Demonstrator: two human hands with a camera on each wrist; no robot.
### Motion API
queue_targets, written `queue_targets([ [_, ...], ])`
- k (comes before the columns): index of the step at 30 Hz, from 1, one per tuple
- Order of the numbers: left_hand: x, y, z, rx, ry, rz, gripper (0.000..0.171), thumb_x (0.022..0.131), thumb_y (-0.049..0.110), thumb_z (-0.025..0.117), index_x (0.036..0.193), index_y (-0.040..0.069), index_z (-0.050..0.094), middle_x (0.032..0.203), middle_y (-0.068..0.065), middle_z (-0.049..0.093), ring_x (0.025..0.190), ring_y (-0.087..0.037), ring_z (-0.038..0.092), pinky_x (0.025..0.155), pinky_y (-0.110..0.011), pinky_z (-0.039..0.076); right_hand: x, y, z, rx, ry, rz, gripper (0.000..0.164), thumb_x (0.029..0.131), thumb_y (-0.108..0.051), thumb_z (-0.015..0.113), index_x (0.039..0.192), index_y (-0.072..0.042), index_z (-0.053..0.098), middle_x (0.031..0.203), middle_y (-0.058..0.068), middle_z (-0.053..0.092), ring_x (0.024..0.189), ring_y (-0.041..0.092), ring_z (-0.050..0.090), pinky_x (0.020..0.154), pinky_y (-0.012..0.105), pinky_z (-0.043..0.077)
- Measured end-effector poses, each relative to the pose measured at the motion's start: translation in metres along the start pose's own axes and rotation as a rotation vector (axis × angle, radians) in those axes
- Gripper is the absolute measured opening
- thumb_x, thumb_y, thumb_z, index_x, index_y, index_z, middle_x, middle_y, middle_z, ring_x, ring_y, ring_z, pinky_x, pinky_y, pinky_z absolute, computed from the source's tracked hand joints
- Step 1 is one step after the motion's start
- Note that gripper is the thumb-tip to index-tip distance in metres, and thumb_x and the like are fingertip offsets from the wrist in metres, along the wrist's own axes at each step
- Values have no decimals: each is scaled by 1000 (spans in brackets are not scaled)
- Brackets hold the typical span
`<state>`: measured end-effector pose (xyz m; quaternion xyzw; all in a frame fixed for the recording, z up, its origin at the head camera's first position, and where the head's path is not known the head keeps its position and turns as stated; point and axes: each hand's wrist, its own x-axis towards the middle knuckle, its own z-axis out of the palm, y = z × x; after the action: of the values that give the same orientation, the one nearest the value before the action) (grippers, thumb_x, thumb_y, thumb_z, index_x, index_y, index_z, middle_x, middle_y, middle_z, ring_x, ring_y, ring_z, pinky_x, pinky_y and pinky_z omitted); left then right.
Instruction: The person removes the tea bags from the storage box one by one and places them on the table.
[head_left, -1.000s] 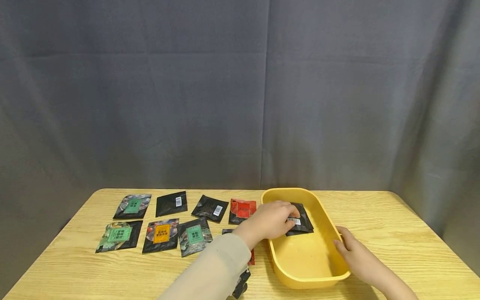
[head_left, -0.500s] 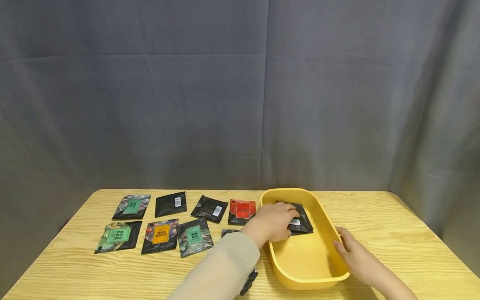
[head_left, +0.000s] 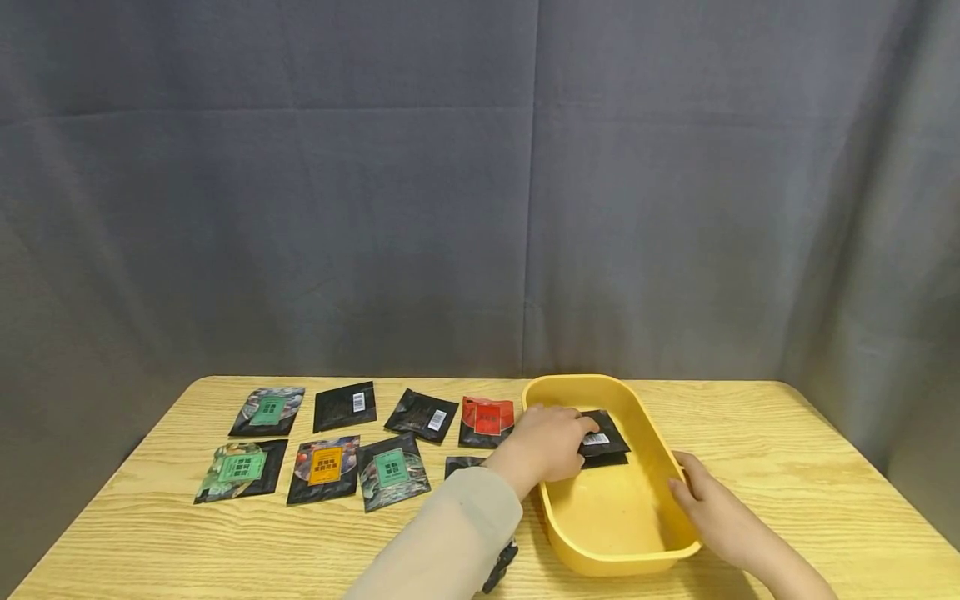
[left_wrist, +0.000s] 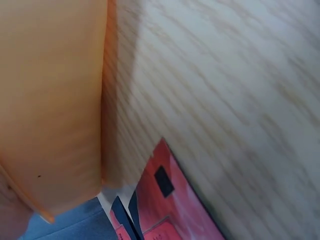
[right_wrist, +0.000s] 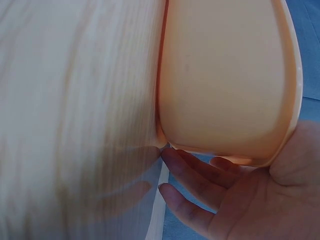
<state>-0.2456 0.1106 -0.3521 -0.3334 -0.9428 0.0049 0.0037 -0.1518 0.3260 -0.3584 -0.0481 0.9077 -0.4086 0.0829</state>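
A yellow plastic basin [head_left: 611,517] stands on the right half of the table. Inside it, near the back, black sachets [head_left: 606,446] overlap in a small pile, the top one with a white barcode label. My left hand [head_left: 546,442] reaches over the basin's left rim and pinches the top sachet at its left edge, thumb low and fingers on top. Only a sliver of that hand shows past the rim in the left wrist view. My right hand [head_left: 705,500] holds the basin's right wall, thumb at the rim, fingers [right_wrist: 192,175] outside against the wall.
Several sachets lie in two rows on the left of the table, with green, orange and black faces, such as an orange-labelled sachet [head_left: 324,468]. A red sachet [head_left: 487,421] lies beside the basin. Another red sachet [left_wrist: 175,200] shows under the left wrist. A grey curtain [head_left: 420,208] hangs behind.
The top black sachet has shifted a little under my left hand, and its back left corner is now covered. My left forearm has moved slightly right. My right hand stays put.
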Motion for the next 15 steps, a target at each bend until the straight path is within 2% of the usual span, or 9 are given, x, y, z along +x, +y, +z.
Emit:
queue_targets([
  [11, 0, -2, 2, -1, 117, 11, 38, 97, 33, 58, 135, 33, 60, 127, 14, 62, 112, -8, 60, 83, -31, 50, 0, 0, 1, -40, 19, -17, 41, 105, -4, 39, 142, 12, 28, 120, 21, 59, 104, 28, 62, 82, 37, 52],
  [15, -3, -1, 1, 12, 190, 15, 33, 96, 29, 59, 128, 31, 66, 117, 14, 66, 104, -8, 63, 78, -28, 51, -1, -1, 2, -60, 34, -28, 40, 106, -4, 39, 141, 12, 28, 120, 22, 59, 105, 29, 61, 84, 39, 52],
])
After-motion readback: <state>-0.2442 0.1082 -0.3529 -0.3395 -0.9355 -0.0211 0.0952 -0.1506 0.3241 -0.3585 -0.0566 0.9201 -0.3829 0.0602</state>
